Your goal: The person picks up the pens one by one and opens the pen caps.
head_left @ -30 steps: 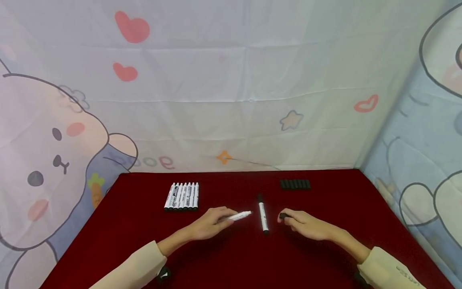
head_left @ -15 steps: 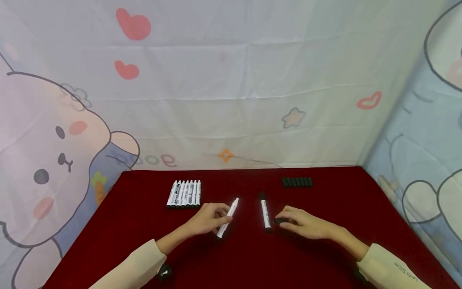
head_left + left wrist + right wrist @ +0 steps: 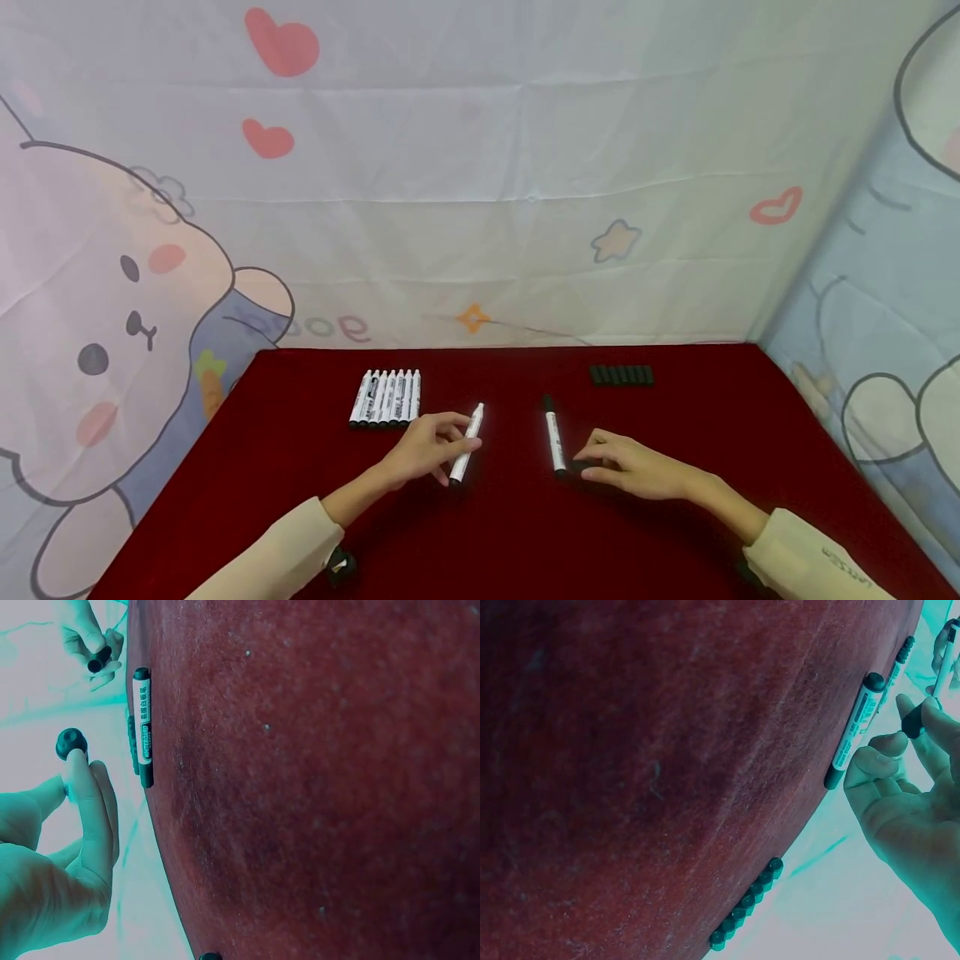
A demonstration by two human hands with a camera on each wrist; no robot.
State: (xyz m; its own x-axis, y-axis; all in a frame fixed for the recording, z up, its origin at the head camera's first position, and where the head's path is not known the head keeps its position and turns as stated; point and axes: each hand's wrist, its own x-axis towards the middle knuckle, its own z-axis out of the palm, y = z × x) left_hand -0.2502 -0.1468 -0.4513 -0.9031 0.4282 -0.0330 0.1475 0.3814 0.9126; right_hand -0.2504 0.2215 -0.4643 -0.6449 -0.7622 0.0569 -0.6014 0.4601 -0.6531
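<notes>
My left hand (image 3: 429, 448) pinches an uncapped whiteboard marker (image 3: 467, 446) between thumb and fingers, its white tip end pointing away from me and its black end toward me. To the right, my right hand (image 3: 633, 465) pinches a black marker cap (image 3: 913, 721) between thumb and fingertips; in the head view the cap is dark against the cloth. Between the two hands a capped whiteboard marker (image 3: 555, 442) lies on the red cloth, black cap at the far end. The left wrist view shows the round black end (image 3: 71, 742) of the held marker above the fingers.
Toward the back left, several uncapped white markers (image 3: 386, 397) lie side by side in a row. Several black caps (image 3: 622, 375) form a row at the back right. The red-covered table (image 3: 510, 533) ends at a printed cloth backdrop (image 3: 420, 167).
My left hand has turned its marker from pointing right to pointing away from me, and shifted slightly left. The right hand still holds the cap in nearly the same place.
</notes>
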